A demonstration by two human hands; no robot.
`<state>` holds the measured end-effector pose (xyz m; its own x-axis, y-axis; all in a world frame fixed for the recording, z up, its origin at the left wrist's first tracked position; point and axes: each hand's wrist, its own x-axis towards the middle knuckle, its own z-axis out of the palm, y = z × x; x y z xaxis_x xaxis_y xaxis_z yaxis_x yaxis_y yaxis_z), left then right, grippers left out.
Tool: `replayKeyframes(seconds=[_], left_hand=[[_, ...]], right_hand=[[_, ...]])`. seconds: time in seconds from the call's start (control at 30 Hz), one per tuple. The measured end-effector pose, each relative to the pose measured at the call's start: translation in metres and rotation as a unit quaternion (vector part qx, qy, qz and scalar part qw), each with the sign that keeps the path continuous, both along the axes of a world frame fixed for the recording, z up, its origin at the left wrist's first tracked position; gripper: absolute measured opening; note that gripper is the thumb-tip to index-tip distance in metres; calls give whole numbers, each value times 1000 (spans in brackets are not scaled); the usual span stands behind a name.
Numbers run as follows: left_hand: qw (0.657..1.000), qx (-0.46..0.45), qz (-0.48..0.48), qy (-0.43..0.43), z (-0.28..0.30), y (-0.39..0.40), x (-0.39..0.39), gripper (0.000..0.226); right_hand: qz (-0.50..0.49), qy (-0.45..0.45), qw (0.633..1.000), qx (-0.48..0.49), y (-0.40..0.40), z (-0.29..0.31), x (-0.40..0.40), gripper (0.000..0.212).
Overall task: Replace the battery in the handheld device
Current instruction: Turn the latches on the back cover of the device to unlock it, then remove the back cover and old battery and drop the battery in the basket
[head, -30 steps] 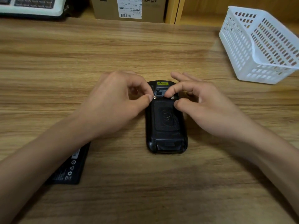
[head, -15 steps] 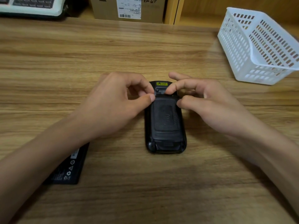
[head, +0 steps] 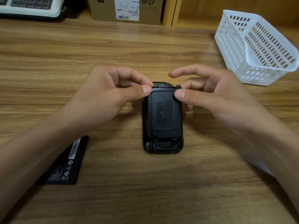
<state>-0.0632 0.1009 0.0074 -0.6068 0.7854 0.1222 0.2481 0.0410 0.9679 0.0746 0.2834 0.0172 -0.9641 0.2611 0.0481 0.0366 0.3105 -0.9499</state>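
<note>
Both thumbs pinch the far edge of the back cover on the face-down handheld device at mid-table, left hand and right hand each clamped there, a loose battery lying near-left, so the swap looks barely begun or nearly closed.

Wood-grain table, wooden shelving behind
</note>
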Motion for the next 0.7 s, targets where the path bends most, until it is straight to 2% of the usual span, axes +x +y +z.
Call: replayKeyframes(seconds=[0.1,0.23,0.43,0.53,0.7], left_hand=[[1000,16,-2,-15,2,0,0,12],[999,33,6,-16,3,1,1,15],[999,35,37,-1,8,2,5,17],[998,38,46,-6,13,6,11,10],[997,60,26,35,27,14,26,6]], right_hand=[[16,-27,999,5,2,3,3,35],[5,-17,1000,-18,2,3,3,31],[-7,34,998,-42,8,5,6,23],[-30,67,996,-41,8,7,12,16],[-61,105,992,35,11,16,36,15]])
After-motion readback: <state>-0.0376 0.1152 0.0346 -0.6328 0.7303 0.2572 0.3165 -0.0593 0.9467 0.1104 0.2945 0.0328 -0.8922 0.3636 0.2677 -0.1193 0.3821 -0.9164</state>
